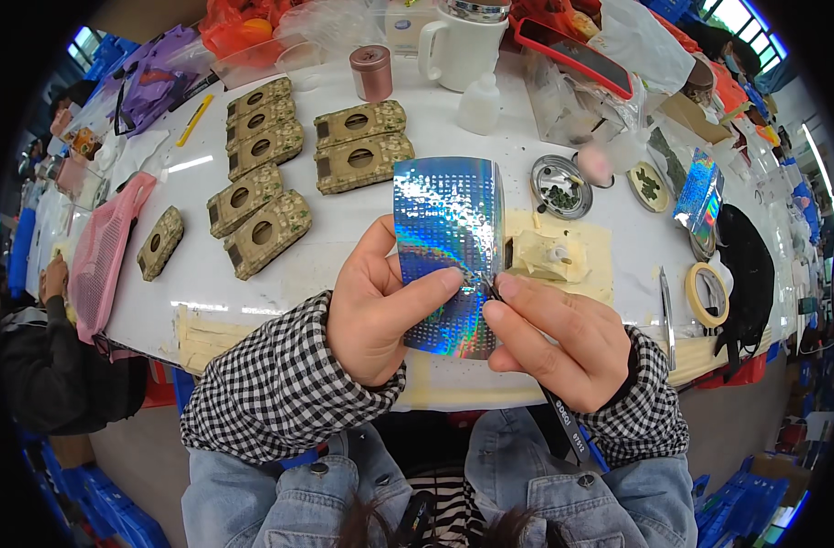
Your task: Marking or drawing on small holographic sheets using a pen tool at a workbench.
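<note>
A shiny blue holographic sheet (444, 228) with rows of tiny stickers is held upright in my left hand (378, 301), the thumb pressed on its front. My right hand (559, 338) pinches black tweezers (563, 425), whose handle sticks out below the palm. The tweezer tips touch or nearly touch the right part of the sheet; whether they grip a sticker is too small to tell. Behind the sheet, a cream block (549, 255) sits on masking tape. Left of my hands lie several camouflage-painted model hull parts with round holes, one being this part (268, 236).
To the right are a metal dish (561, 187) of small dark pieces, a second dish (649, 187), silver tweezers (667, 320) and a tape roll (707, 295). A white mug (463, 46) and a plastic bottle (479, 105) stand behind. A pink mesh bag (113, 260) lies left, near another person's hand.
</note>
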### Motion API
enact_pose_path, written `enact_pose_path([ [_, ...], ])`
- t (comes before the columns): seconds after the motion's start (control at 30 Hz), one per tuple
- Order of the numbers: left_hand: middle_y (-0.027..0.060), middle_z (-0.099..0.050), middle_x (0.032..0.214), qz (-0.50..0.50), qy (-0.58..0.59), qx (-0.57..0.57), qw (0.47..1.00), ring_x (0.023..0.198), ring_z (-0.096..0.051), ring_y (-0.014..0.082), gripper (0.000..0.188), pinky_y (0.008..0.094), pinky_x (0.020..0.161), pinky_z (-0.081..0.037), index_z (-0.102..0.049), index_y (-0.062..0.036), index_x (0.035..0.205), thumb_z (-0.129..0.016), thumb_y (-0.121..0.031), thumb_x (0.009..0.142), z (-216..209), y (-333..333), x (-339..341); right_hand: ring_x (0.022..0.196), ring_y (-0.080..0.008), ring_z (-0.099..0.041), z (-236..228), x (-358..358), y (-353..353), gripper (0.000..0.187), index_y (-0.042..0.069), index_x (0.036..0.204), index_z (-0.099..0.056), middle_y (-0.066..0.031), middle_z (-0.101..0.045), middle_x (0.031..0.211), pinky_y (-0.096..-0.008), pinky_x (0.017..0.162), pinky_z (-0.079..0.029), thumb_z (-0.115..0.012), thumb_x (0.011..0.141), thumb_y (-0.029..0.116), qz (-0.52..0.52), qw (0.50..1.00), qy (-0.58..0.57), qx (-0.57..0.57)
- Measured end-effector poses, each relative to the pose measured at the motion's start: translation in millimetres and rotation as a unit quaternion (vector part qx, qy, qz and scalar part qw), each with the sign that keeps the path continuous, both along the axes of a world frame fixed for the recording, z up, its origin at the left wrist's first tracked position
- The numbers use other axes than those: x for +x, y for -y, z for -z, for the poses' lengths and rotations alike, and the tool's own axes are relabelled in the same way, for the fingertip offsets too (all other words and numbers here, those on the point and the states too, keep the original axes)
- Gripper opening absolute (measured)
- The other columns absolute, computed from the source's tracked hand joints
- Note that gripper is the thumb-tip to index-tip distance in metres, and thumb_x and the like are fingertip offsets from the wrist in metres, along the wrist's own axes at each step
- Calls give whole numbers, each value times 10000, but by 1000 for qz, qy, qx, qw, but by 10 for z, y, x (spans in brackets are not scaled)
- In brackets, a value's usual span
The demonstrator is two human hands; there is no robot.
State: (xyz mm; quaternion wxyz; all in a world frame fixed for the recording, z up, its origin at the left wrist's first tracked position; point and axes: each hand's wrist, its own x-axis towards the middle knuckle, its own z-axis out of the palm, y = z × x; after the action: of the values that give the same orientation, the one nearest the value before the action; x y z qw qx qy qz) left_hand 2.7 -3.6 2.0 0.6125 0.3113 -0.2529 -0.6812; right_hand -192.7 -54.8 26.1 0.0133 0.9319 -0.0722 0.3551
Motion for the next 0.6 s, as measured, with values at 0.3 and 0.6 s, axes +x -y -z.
enact_pose_path([
  [0.3, 150, -634, 1114, -3, -3, -2, 1000, 987, -643, 192, 434, 328, 881, -526, -375, -3, 1262, -570, 61, 880, -6, -6, 0, 853, -289, -682, -15, -15, 1, 343, -64, 1021, -648, -201, -649, 991, -341, 723, -589, -719, 787, 177, -5, 1000, -8, 4],
  [0.6, 153, -619, 1143, 1, -2, -18, 1000, 1019, -631, 191, 441, 326, 906, -512, -372, 5, 1270, -563, 73, 879, 4, -5, -4, 899, -291, -674, -25, -73, -11, 383, -48, 1094, -641, -195, -626, 1083, -338, 736, -580, -734, 773, 139, -18, 996, -1, 92],
])
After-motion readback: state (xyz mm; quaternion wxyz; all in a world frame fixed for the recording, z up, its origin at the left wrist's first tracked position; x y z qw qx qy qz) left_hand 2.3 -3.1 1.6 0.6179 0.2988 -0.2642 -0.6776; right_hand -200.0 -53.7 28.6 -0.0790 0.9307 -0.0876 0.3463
